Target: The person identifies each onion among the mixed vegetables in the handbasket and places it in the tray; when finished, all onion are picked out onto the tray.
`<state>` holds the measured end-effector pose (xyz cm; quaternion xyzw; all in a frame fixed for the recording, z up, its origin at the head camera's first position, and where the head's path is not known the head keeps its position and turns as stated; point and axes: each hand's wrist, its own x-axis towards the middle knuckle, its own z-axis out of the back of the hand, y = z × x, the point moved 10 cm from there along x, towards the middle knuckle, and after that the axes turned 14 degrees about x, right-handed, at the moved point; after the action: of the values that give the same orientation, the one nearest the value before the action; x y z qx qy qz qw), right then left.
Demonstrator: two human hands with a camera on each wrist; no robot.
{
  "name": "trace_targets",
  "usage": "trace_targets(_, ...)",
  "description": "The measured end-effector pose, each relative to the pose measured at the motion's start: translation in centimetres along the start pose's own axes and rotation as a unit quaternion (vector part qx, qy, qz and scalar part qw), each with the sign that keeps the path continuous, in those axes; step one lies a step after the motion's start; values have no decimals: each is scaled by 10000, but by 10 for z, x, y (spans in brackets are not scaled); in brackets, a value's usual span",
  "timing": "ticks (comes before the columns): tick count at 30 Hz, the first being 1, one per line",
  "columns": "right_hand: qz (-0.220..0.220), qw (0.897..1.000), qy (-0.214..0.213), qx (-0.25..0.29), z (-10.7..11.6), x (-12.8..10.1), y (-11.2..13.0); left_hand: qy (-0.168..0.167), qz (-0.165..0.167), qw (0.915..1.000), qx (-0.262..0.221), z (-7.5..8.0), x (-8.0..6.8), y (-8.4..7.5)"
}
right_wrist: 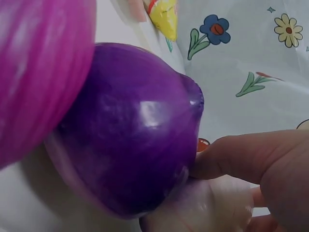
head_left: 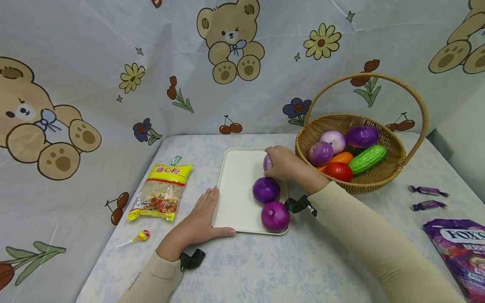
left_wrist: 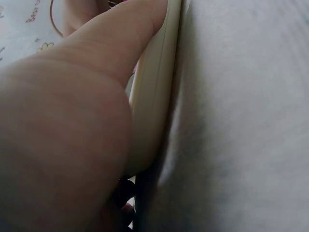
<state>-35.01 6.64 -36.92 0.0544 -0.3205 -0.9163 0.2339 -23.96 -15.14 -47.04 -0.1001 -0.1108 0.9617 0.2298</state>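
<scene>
A cream rectangular tray (head_left: 236, 189) lies on the table. Flat along its left edge is my left hand (head_left: 201, 221), fingers straight and thumb stretched along the near side. My right hand (head_left: 288, 165) grips a pale purple onion (head_left: 267, 162) at the tray's far right; in the right wrist view, thumb and fingers pinch this whitish onion (right_wrist: 207, 208). Right in front of it sits a dark purple onion (head_left: 266, 190), and nearest the front right corner a magenta onion (head_left: 275, 216). The left wrist view shows the hand against the tray's side wall (left_wrist: 154, 96).
A wicker basket (head_left: 363, 185) at the back right holds onions, a tomato (head_left: 339, 171), a green cucumber-like vegetable (head_left: 367, 160) and something orange. At left lie a yellow pasta bag (head_left: 163, 191) and a lollipop (head_left: 143, 235). Wrapped candies (head_left: 428, 205) and a purple bag (head_left: 460, 252) lie at right.
</scene>
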Motion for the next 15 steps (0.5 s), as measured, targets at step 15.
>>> trace_targets(15, -398, 9991, -54, -129, -7, 5, -11, 21, 20, 10000, -31, 1, -1, 0)
